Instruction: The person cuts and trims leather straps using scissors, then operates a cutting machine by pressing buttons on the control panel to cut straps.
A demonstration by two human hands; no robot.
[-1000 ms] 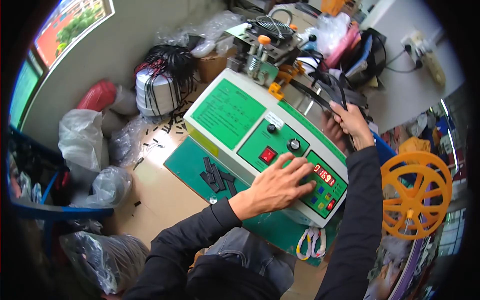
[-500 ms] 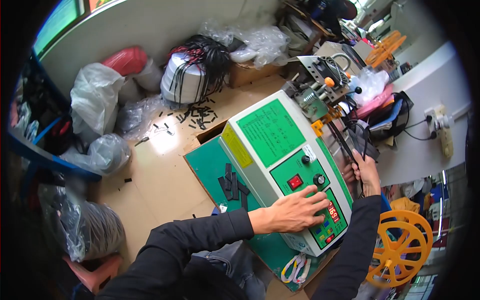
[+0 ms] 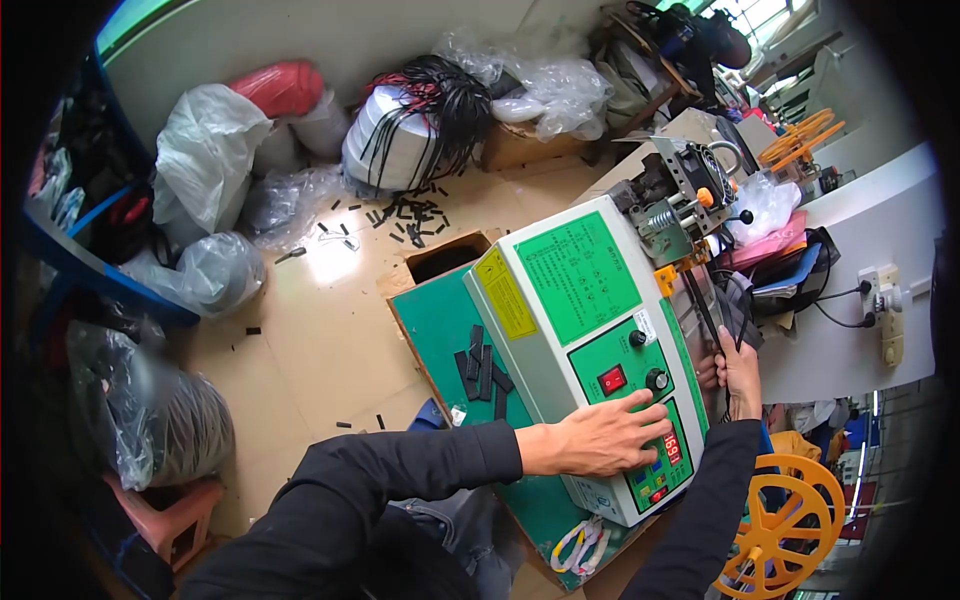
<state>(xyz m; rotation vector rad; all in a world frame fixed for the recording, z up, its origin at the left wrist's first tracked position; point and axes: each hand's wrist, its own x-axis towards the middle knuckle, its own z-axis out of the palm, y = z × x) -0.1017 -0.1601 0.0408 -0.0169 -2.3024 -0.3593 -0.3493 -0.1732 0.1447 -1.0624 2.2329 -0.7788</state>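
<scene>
My left hand (image 3: 605,437) lies palm down on the white and green machine (image 3: 560,385), fingers apart. Its fingertips rest on the control panel beside the red digital display (image 3: 672,447), partly covering it. A red rocker switch (image 3: 612,379) and a black knob (image 3: 656,379) sit just above those fingers. On the machine's far side, my right hand (image 3: 740,378) is closed on a black strip (image 3: 703,305) that runs up toward the metal feed mechanism (image 3: 668,222). Part of the right hand's grip is hidden. Several short black pieces (image 3: 482,366) lie on the green tabletop (image 3: 425,325).
A yellow-handled pair of snips (image 3: 578,548) lies at the table's near edge. An orange reel (image 3: 775,535) stands at the lower right. Black scraps (image 3: 410,218) litter the floor near a white bucket (image 3: 385,150) of black cords. Plastic bags (image 3: 205,155) stand at left.
The camera view has shifted, so the machine and table appear a little farther right and lower. Both hands keep about the same places on the panel and the strip.
</scene>
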